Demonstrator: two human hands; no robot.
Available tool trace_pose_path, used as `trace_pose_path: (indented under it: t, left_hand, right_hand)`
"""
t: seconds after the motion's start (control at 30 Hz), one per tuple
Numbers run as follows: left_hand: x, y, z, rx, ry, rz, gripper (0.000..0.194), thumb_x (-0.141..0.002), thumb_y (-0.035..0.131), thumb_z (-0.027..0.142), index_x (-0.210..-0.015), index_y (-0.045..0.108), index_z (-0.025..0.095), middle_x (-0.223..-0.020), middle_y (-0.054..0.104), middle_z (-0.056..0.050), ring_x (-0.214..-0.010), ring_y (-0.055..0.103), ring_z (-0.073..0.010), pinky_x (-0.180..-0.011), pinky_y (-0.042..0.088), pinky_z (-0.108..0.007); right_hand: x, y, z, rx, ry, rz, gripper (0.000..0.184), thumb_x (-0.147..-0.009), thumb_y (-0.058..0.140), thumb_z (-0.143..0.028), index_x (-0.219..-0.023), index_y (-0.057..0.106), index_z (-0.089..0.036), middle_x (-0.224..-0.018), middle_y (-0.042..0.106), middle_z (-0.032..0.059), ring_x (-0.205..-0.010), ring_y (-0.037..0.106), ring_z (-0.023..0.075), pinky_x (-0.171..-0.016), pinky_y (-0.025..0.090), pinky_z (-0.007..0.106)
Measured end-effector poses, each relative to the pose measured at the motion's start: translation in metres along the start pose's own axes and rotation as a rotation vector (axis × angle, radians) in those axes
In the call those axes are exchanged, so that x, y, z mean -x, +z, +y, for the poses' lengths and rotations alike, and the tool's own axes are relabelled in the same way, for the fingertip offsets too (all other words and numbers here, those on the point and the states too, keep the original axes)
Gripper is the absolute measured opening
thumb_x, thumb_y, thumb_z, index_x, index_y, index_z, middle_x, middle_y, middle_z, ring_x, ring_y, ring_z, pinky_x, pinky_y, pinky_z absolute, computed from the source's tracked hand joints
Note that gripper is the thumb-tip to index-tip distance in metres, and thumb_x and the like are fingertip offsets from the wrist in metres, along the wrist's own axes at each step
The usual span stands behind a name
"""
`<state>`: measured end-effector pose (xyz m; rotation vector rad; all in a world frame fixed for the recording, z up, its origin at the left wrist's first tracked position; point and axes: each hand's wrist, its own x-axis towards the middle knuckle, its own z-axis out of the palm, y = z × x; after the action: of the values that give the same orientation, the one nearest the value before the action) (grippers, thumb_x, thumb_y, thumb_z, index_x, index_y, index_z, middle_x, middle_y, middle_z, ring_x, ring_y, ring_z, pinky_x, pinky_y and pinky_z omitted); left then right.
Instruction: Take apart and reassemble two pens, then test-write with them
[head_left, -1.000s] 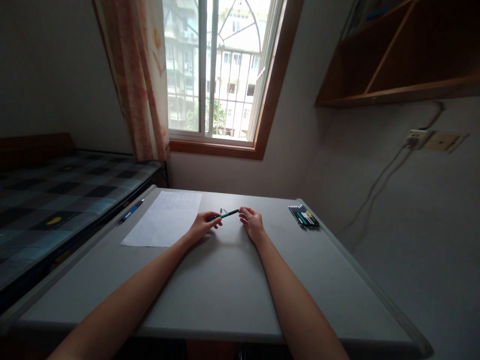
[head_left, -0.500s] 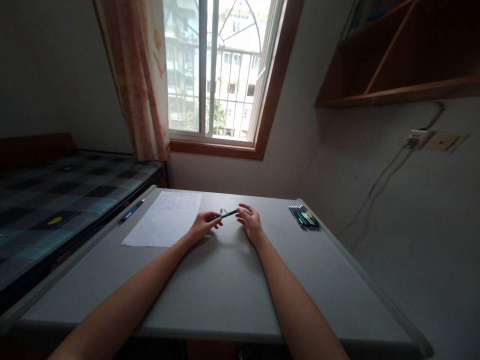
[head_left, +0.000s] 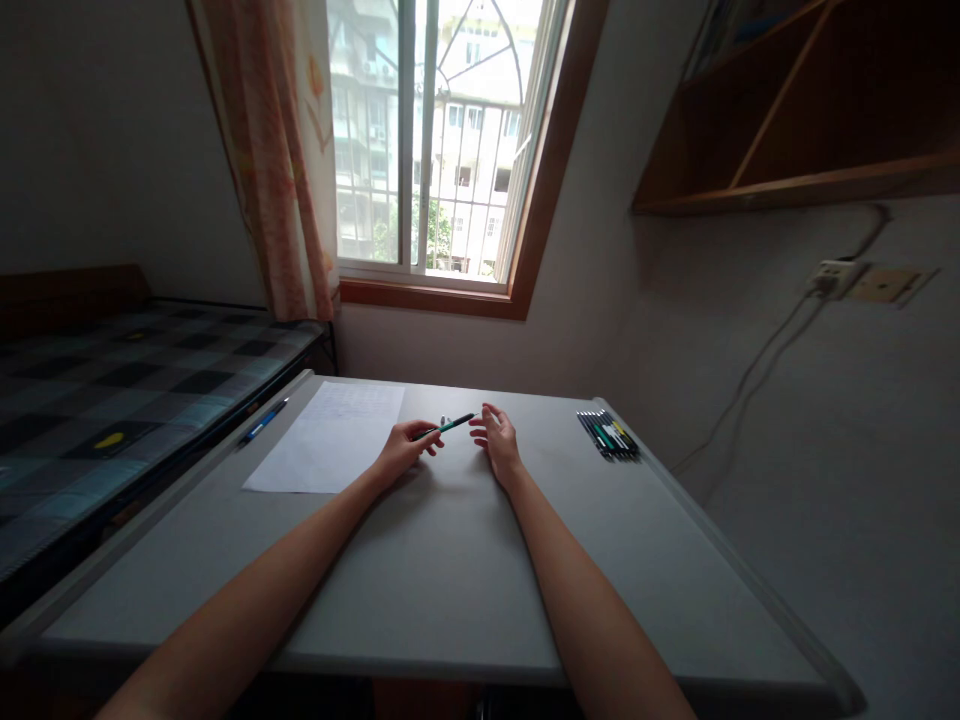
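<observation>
A slim green pen with a black grip section [head_left: 455, 423] is held aslant above the table, its tip up and to the right. My left hand [head_left: 403, 448] is closed around its rear part. Just off the tip is my right hand [head_left: 498, 442], fingers apart and slightly bent, with nothing visible in them. Whether a fingertip touches the pen's tip is too small to tell. Behind the pen, partly covered by it, a small pale piece [head_left: 443, 420] lies on the table. A white sheet of paper [head_left: 319, 445] with faint print lies left of my left hand.
The grey-white table [head_left: 420, 590] stands below a window [head_left: 450, 150]. On its right side is a row of dark pens [head_left: 607, 437] with green and yellow pieces on top. A blue pen [head_left: 264, 424] lies by the left edge. A bed [head_left: 150, 390] adjoins on the left.
My right hand has drawn slightly away from the pen's tip, its fingers changing pose. The pen's tip has risen a little, while my left hand keeps its hold and has barely moved.
</observation>
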<state>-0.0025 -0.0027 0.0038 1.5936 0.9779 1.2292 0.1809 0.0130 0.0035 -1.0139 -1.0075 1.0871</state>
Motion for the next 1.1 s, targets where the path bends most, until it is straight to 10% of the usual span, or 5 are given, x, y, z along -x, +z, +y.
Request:
trace_pose_path:
  t: [0.4,1.1]
  left_hand:
    - [-0.002,-0.005,-0.005,0.069,-0.017,0.088,0.037,-0.069,0.059,0.046,-0.086,0.061,0.013,-0.073,0.067,-0.007,-0.058,0.059,-0.0134,-0.054,0.04,-0.024]
    - [0.0,-0.003,-0.008,0.12,-0.067,0.114,0.038,-0.067,0.061,0.046,-0.085,0.062,0.012,-0.07,0.068,-0.008,-0.055,0.059,-0.0145,-0.053,0.041,-0.025]
  right_hand:
    - [0.016,0.002,0.01,1.221,-0.441,-0.299,0.045,-0.077,0.049,-0.043,-0.118,0.05,-0.023,-0.123,0.046,0.0086,-0.109,0.041,0.0253,-0.09,0.032,0.04]
    - [0.02,0.001,0.013,1.346,-0.432,-0.357,0.05,-0.081,0.041,-0.048,-0.125,0.042,-0.024,-0.131,0.041,0.0064,-0.116,0.033,0.0233,-0.093,0.027,0.037]
